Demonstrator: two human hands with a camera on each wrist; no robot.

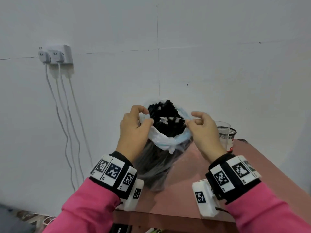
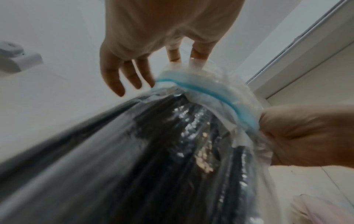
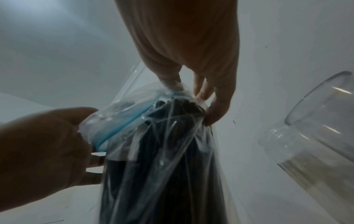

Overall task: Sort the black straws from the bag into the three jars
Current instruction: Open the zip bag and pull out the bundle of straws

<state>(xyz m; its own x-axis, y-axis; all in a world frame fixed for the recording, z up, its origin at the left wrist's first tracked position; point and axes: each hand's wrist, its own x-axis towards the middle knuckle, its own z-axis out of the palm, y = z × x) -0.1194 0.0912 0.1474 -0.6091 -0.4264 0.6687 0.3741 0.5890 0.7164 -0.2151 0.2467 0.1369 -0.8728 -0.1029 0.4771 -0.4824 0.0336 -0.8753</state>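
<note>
Black straws (image 1: 165,119) packed the clear plastic bag (image 1: 156,167) that a person in pink sleeves held upright above the near end of the reddish counter (image 1: 244,169). The left hand (image 1: 134,130) pinched the folded-back, blue-striped mouth of the bag on one side between thumb and forefinger; the right hand (image 1: 204,130) pinched the opposite edge the same way, so that each grip was closed on thin plastic and the two together held the opening spread wide. Straw ends stood bunched in that mouth, dark and dense, with a few pale flecks of film over them. From the left wrist the blue strip (image 2: 216,97) curved across the bag just under the fingers (image 2: 199,54), and from the right wrist the plastic (image 3: 172,136) ran in creases down over the bundle.

By the look of it, the sorting had barely begun. The bag stood open but appeared full, and neither hand held a straw. Only one clear jar (image 1: 223,132) showed plainly, on the counter to the right and empty as far as could be seen; behind it sat a black mesh holder (image 1: 233,132) with a red-and-white container partly hidden below. The other two jars were out of sight. Drawing out the straws and dividing them among three jars all seemed left to do.
</note>
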